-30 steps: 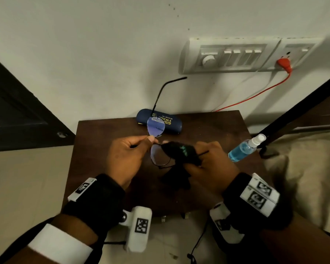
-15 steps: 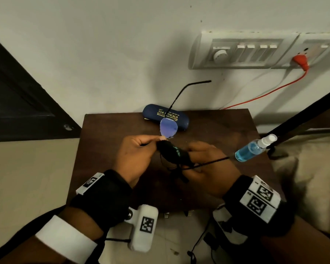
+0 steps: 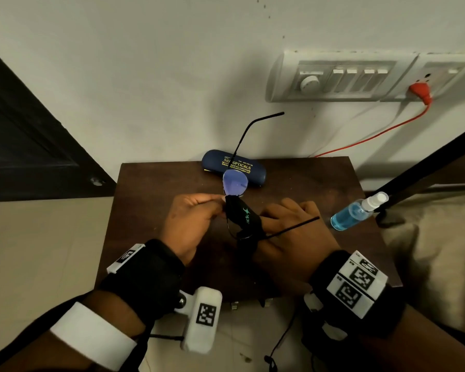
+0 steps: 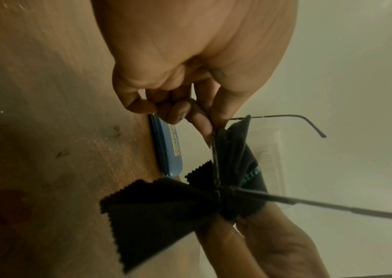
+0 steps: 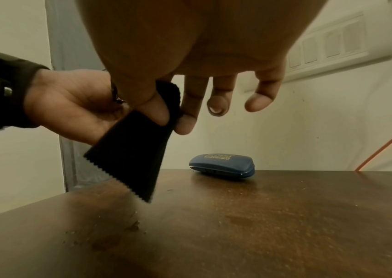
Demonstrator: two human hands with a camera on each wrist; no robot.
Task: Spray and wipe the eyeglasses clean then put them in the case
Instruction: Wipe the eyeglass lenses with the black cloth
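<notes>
Brown table (image 3: 151, 210) at centre, backed against the wall at 12 o'clock; blue case (image 3: 234, 167) lying shut at its 12 o'clock edge, spray bottle (image 3: 357, 213) tipped on its side at 3 o'clock, nozzle out past the table's edge. Above the middle, clear of the wood: left hand (image 3: 191, 218) at 9 o'clock of the glasses (image 3: 235, 185), thumb and forefinger clamped on the frame near the bridge, remaining fingers curled in; right hand (image 3: 293, 229) at 3 o'clock, thumb and forefinger pinched together through the black cloth (image 3: 243, 218) with one lens sandwiched inside, other three fingers hanging loose. Free lens up at 12 o'clock, one temple sticking out toward 12, the other toward 3 across the right knuckles. Wiping stage by the look of it; casing not yet begun. Likely troubles, biggest first: glasses dropping onto the table if the left pinch on that thin wire slips while the right rubs; frame twisting at the bridge or hinge, since force from the cloth works against a single small hold; bottle rolling off at 3 o'clock if an elbow or temple nudges it; case still closed, so needing a spare hand later; cloth tail trailing toward 6 o'clock and picking up grit from the speckled tabletop, then scratching the lens.
</notes>
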